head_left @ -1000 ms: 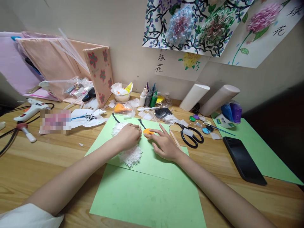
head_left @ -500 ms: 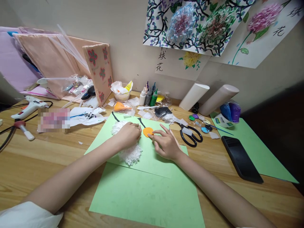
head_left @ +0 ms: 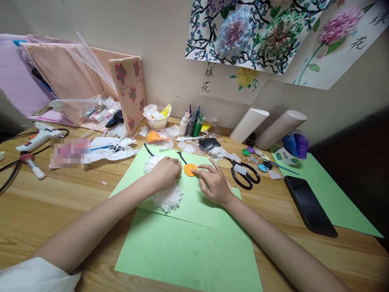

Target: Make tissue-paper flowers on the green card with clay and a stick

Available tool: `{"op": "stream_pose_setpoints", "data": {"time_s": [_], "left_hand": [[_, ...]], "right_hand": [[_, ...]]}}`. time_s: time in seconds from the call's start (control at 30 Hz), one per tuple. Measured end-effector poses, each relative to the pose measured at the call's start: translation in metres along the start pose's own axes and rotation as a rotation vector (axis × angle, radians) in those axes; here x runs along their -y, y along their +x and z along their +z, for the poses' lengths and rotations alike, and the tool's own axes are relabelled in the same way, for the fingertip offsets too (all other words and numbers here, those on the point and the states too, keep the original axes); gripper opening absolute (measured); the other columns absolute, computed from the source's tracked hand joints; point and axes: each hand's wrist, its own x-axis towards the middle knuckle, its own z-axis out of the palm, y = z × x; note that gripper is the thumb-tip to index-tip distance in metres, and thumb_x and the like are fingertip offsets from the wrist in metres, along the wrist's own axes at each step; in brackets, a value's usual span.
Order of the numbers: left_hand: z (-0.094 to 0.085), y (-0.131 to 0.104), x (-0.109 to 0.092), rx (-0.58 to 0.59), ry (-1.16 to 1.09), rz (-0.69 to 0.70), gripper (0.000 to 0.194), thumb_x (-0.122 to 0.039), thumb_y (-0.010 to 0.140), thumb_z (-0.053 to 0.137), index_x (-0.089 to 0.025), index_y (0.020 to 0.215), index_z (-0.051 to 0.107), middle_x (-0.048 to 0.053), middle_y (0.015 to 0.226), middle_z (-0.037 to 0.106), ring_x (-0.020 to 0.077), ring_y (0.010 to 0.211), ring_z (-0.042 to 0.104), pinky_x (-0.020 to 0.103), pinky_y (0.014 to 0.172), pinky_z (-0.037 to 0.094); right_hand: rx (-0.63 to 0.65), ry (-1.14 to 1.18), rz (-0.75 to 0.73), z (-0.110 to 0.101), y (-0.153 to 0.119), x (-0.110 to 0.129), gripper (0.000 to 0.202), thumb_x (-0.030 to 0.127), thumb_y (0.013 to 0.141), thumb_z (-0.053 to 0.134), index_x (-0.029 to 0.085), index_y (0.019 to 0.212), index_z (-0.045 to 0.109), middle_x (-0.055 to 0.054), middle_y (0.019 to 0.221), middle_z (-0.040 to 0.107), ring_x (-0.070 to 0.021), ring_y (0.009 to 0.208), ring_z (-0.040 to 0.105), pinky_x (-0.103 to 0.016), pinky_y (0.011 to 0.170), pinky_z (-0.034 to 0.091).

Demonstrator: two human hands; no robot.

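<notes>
A round, flat orange clay piece lies on the upper green paper, just below a black clay strip. My right hand touches the orange piece with the tip of its index finger; its other fingers are spread and lifted. To the left, my left hand rests over the paper with its fingers curled together, and whatever they might hold is hidden. Fluffy white cut paper shows below that hand, with more above it. Another black strip lies near the paper's top left corner.
Black-handled scissors and a phone lie to the right. Paint bottles, a bowl and orange clay in wrap stand behind the paper. A glue gun is at the left.
My right index finger has moved slightly on the orange piece, and the right hand's fingers are a little more raised. The left hand stays in place. The view has shifted slightly.
</notes>
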Motion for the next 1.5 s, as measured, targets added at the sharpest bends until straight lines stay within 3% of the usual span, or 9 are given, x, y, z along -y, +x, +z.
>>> {"op": "stream_pose_setpoints", "data": {"time_s": [0.17, 0.43, 0.6, 0.73, 0.83, 0.93, 1.13, 1.37, 1.5], "left_hand": [[0.0012, -0.0006, 0.0011, -0.012, 0.004, -0.002, 0.025, -0.013, 0.087, 0.041, -0.013, 0.075, 0.063, 0.009, 0.083, 0.066, 0.0222, 0.087, 0.061, 0.034, 0.076, 0.041], [0.0002, 0.0003, 0.0003, 0.001, 0.012, 0.0, 0.024, -0.012, 0.087, 0.041, -0.013, 0.076, 0.063, 0.01, 0.083, 0.066, 0.0212, 0.086, 0.06, 0.033, 0.079, 0.04], [0.0008, 0.0006, -0.0001, 0.007, 0.015, -0.007, 0.024, -0.013, 0.087, 0.041, -0.012, 0.077, 0.063, 0.011, 0.083, 0.066, 0.0213, 0.087, 0.061, 0.032, 0.08, 0.041], [0.0006, 0.0001, -0.0002, 0.002, 0.013, 0.0, 0.024, -0.013, 0.087, 0.041, -0.013, 0.077, 0.063, 0.01, 0.085, 0.067, 0.0218, 0.088, 0.061, 0.033, 0.081, 0.041], [-0.0007, -0.0004, -0.0007, 0.005, 0.017, 0.0, 0.024, -0.013, 0.087, 0.041, -0.012, 0.081, 0.064, 0.011, 0.087, 0.067, 0.0216, 0.089, 0.061, 0.033, 0.081, 0.041], [-0.0017, -0.0005, -0.0009, 0.009, 0.01, 0.004, 0.025, -0.013, 0.087, 0.041, -0.012, 0.08, 0.065, 0.011, 0.087, 0.068, 0.0213, 0.089, 0.061, 0.032, 0.082, 0.041], [0.0004, 0.0002, 0.0005, 0.017, 0.004, 0.001, 0.026, -0.013, 0.088, 0.04, -0.013, 0.08, 0.064, 0.009, 0.088, 0.067, 0.0214, 0.092, 0.06, 0.033, 0.084, 0.041], [0.0009, 0.0, 0.0007, 0.025, 0.009, -0.006, 0.026, -0.014, 0.088, 0.039, -0.013, 0.078, 0.063, 0.01, 0.087, 0.067, 0.0215, 0.091, 0.061, 0.033, 0.084, 0.041], [0.0013, 0.0, 0.0003, 0.024, 0.008, -0.008, 0.026, -0.014, 0.088, 0.039, -0.012, 0.078, 0.063, 0.01, 0.088, 0.067, 0.0218, 0.092, 0.06, 0.034, 0.084, 0.041]], "right_hand": [[0.138, 0.043, 0.002, -0.0011, 0.0037, 0.0011, 0.022, 0.027, 0.084, 0.045, 0.02, 0.104, 0.05, -0.007, 0.111, 0.064, -0.0251, 0.123, 0.045, -0.06, 0.114, 0.012], [0.054, 0.054, 0.002, 0.0003, 0.0039, 0.0004, 0.005, 0.019, 0.079, 0.043, 0.022, 0.082, 0.046, -0.003, 0.079, 0.06, -0.0218, 0.096, 0.058, -0.054, 0.118, 0.01], [-0.016, 0.021, -0.016, -0.0012, 0.0015, 0.0007, 0.013, 0.017, 0.08, 0.039, 0.023, 0.082, 0.051, -0.002, 0.074, 0.061, -0.0202, 0.081, 0.059, -0.053, 0.116, 0.017], [0.042, 0.032, -0.003, -0.0003, 0.0011, 0.0006, 0.03, 0.022, 0.086, 0.04, 0.023, 0.114, 0.049, -0.004, 0.101, 0.067, -0.0214, 0.103, 0.058, -0.054, 0.115, 0.018], [0.168, 0.054, -0.008, 0.0002, 0.0035, 0.0011, 0.042, 0.03, 0.089, 0.043, 0.02, 0.13, 0.039, -0.009, 0.127, 0.057, -0.0223, 0.126, 0.045, -0.055, 0.114, 0.018], [0.221, 0.077, -0.005, -0.0008, 0.006, 0.0017, 0.039, 0.031, 0.091, 0.041, 0.018, 0.128, 0.041, -0.011, 0.129, 0.056, -0.0218, 0.13, 0.042, -0.056, 0.115, 0.016], [0.182, 0.11, -0.014, -0.0044, 0.0072, 0.0025, 0.026, 0.025, 0.09, 0.041, 0.018, 0.114, 0.049, -0.009, 0.115, 0.064, -0.02, 0.118, 0.054, -0.055, 0.116, 0.012], [0.037, 0.06, -0.079, 0.0009, 0.0026, -0.0014, 0.02, 0.018, 0.086, 0.039, 0.019, 0.097, 0.056, -0.008, 0.098, 0.07, -0.0188, 0.1, 0.064, -0.045, 0.103, 0.041], [-0.081, 0.026, -0.079, 0.0041, -0.0027, -0.0047, 0.024, 0.014, 0.087, 0.036, 0.02, 0.092, 0.059, -0.006, 0.09, 0.072, -0.0174, 0.096, 0.065, -0.04, 0.096, 0.047]]}}
